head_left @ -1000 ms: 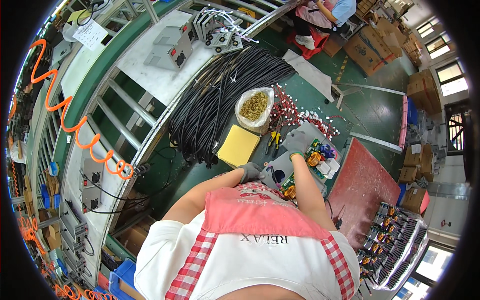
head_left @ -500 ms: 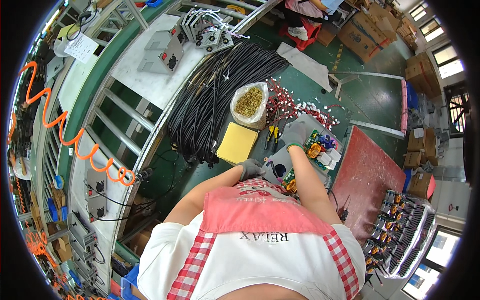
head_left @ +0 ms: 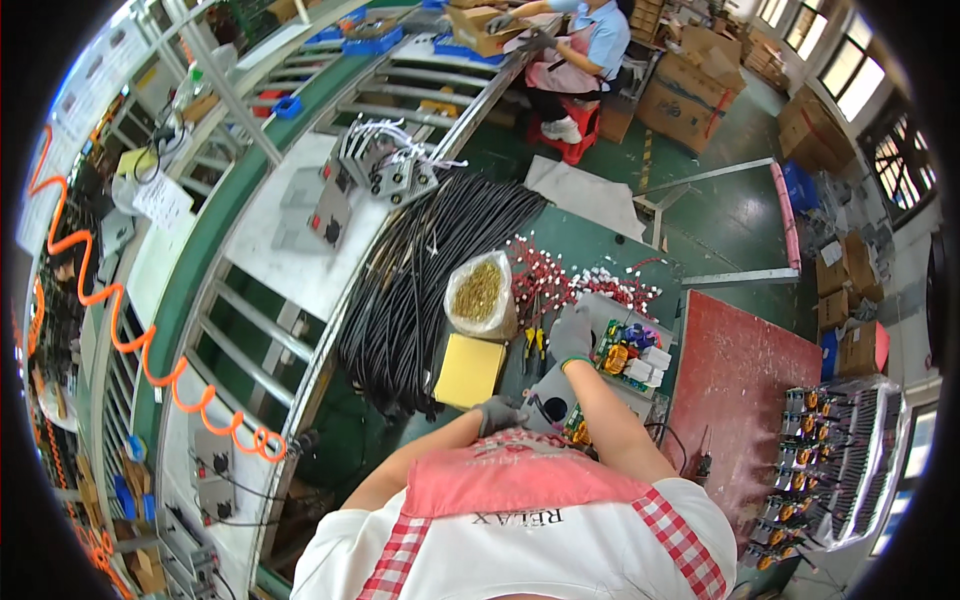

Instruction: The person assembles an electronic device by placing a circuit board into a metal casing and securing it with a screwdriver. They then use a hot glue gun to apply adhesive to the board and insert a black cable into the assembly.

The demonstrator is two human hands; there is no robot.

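A grey metal case [head_left: 550,392] with green circuit boards lies in front of me on the table, close to my apron. One circuit board [head_left: 632,352] carries copper-coloured coils, blue parts and white blocks. My left hand [head_left: 499,414], in a grey glove, is closed on the case's near left corner. My right hand [head_left: 573,334], also gloved, grips the case's far left side, its fingertips partly hidden. Just left of that hand lie yellow-handled pliers [head_left: 534,345]. A stack of yellow sheets [head_left: 470,371] sits beyond my left hand.
A bag of small brass-coloured parts [head_left: 480,295] stands beside a big bundle of black cables [head_left: 440,270]. Red wires with white connectors [head_left: 580,275] spread behind the case. To the right are a red board [head_left: 745,370] and several circuit assemblies [head_left: 800,460]. A co-worker [head_left: 585,50] sits far off.
The view has tilted up, so the scene sits lower and the co-worker at the far bench shows more fully. Both my hands stay on the metal case, with little visible movement.
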